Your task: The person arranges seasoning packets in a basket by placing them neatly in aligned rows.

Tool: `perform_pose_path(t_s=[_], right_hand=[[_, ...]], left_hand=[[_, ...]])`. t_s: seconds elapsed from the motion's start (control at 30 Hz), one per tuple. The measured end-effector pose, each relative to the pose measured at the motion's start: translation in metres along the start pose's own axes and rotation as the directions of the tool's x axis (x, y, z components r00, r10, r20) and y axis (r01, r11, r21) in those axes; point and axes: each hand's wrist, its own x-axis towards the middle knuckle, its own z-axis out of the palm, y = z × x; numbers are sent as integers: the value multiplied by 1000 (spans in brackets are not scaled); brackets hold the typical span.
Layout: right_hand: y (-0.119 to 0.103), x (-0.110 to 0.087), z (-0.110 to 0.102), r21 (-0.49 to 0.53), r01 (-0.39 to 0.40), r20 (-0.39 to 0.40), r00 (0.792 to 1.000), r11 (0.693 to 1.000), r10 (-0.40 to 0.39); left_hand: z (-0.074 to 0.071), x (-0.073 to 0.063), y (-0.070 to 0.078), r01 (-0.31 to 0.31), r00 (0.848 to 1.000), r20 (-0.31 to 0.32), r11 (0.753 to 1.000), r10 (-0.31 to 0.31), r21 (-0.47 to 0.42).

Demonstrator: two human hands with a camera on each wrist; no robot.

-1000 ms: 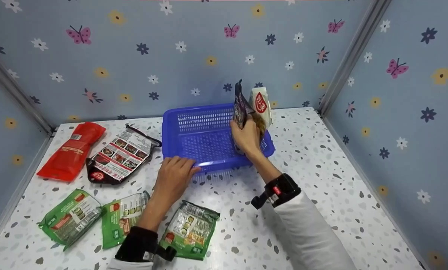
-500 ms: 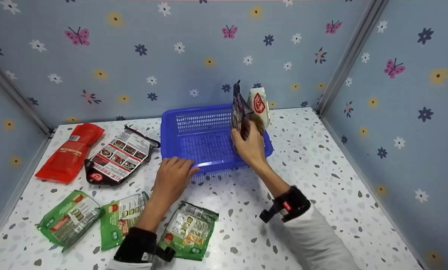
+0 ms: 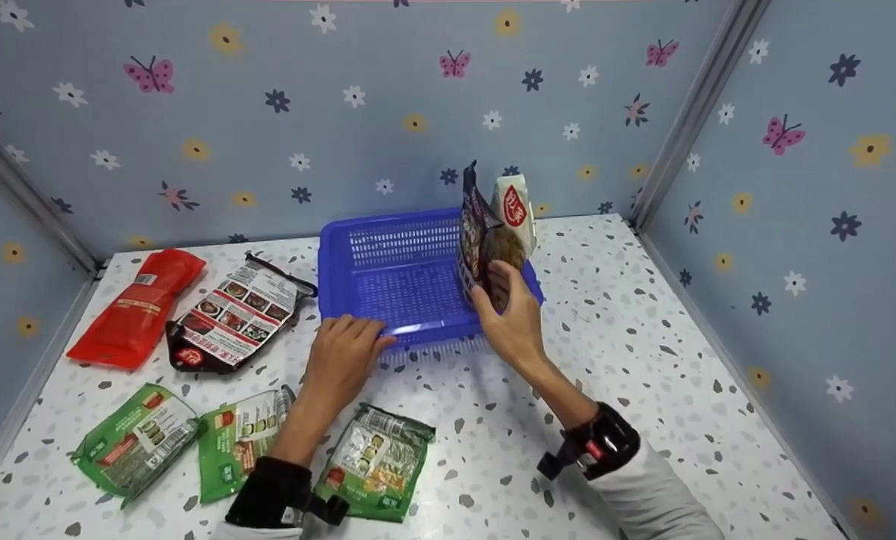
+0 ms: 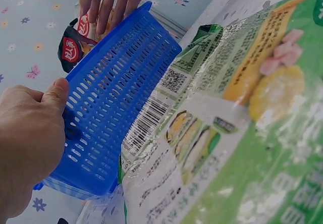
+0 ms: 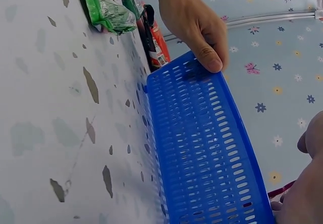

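Left hand (image 3: 347, 356) gripped the blue basket (image 3: 444, 328) by its near rim (probably steadying it); right hand (image 3: 514, 322) sat loose-fingered at the dark pouch (image 3: 470, 236).

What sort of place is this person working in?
Probably a small booth set up for recording handwork, though I can't be certain: flower-and-butterfly panels stand on three sides of a speckled tabletop, and the person wears black wrist devices.

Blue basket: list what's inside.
A dark packet, a white packet and something brown are at its right end. The right hand partly covers the brown thing; the white packet's bottom and anything underneath are hidden.
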Motion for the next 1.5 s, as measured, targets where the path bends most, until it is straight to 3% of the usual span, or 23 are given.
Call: perform_pose_path(t_s=[0.17, 0.3, 0.4, 0.53, 0.63, 0.77, 0.87, 1.03, 1.2, 1.37, 1.5], right_hand=[[3, -12, -2, -81, 148, -18, 989, 986, -150], [6, -16, -3, -143, 328, 55, 945, 934, -324], [9, -17, -2, -203, 487, 177, 871, 850, -457], [16, -16, 0, -320, 656, 350, 752, 683, -558], [22, -15, 3, -394, 710, 450, 703, 584, -550], [27, -15, 7, -456, 715, 525, 697, 530, -488], [28, -14, 9, -487, 706, 541, 706, 515, -457], [30, -12, 13, -515, 709, 522, 705, 482, -480], [33, -11, 16, -526, 722, 500, 691, 450, -522], [34, -11, 17, -536, 720, 482, 690, 441, -540], [33, -11, 18, -530, 718, 470, 691, 451, -549]], left_hand=[[0, -1, 1, 6, 1000, 14, 1000, -6, -4], [0, 0, 0, 3, 1000, 5, 1000, -3, -9], [1, 0, 0, -11, 1000, -23, 1000, 11, -2], [2, 0, 0, -29, 998, -57, 999, 30, 15], [2, -1, 0, -30, 998, -59, 999, 31, 17], [1, -1, 0, -24, 999, -47, 1000, 25, 17], [1, -1, 0, -19, 999, -40, 1000, 19, 14], [1, -2, 0, -10, 999, -33, 1000, 10, 7], [0, -2, 1, 5, 1000, -10, 1000, -5, -7], [-4, -1, 2, 33, 999, 34, 997, -31, -75], [-9, 0, 0, 44, 999, 16, 983, -41, -177]])
